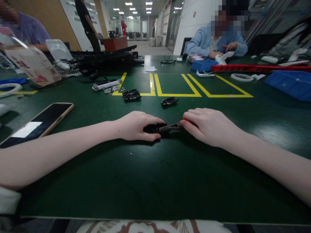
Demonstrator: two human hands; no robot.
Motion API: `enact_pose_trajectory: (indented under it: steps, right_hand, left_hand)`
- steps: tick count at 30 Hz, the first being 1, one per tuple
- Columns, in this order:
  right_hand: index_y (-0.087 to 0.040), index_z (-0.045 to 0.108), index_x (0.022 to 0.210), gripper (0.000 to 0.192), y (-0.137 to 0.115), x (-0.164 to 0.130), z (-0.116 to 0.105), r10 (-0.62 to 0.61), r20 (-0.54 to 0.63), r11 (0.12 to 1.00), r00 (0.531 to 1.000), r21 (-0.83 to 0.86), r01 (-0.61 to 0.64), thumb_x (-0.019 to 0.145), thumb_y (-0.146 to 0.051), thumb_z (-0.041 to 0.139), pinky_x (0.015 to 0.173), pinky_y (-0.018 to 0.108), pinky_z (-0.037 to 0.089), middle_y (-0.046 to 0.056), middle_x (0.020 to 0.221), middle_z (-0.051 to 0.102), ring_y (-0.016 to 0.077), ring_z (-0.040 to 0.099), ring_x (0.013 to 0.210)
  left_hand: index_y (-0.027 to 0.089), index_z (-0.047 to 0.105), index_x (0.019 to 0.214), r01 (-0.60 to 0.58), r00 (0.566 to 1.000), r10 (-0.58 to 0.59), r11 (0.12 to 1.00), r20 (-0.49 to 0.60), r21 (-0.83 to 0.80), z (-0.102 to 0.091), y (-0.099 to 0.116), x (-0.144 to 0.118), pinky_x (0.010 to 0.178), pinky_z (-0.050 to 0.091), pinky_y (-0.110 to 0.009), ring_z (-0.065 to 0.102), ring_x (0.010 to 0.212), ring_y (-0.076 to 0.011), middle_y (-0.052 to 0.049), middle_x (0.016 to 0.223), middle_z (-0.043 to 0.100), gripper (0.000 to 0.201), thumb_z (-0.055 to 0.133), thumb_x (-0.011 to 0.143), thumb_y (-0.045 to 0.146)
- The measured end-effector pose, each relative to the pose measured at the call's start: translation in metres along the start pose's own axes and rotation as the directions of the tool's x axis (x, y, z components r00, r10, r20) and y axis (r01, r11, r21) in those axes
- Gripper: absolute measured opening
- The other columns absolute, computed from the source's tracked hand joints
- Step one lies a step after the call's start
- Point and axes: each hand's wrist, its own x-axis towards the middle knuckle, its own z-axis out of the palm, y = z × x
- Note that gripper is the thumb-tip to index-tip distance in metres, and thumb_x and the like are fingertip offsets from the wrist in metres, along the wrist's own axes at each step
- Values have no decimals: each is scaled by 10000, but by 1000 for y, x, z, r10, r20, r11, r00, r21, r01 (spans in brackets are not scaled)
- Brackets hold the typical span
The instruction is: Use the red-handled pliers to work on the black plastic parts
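Pinning the black part point(153, 128) mid-frame, the left hand point(136, 125) grips it; the right hand point(209, 126) clasps a red-handled tool point(173, 127) lying left-right, tip touching the part.

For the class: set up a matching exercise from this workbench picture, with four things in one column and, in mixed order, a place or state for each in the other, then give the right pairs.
Things:
1. smartphone
2. black part
3. blue bin
4. tape roll

Places or states:
A. white ring lying flat past the yellow lines
B. far right on the green table
C. held down under the left hand
D. face up, left of the left forearm

Pairs: 1-D, 2-C, 3-B, 4-A
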Motion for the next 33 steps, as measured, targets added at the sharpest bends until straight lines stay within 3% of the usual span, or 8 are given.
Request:
enact_pose_trajectory:
  steps: [33]
  right_hand:
    - [-189, 631, 842, 437, 3, 1, 0, 8, 34, 1000, 999, 26, -9, 992, -438, 304, 644, 339, 420, 83, 794, 664, 224, 611, 711]
  left_hand:
    - [205, 613, 1325, -9, 1000, 9, 1000, -11, 3, 2, -2, 0, 687, 475, -244, 672, 821, -168, -73, 1099, 746, 462, 583, 933, 447]
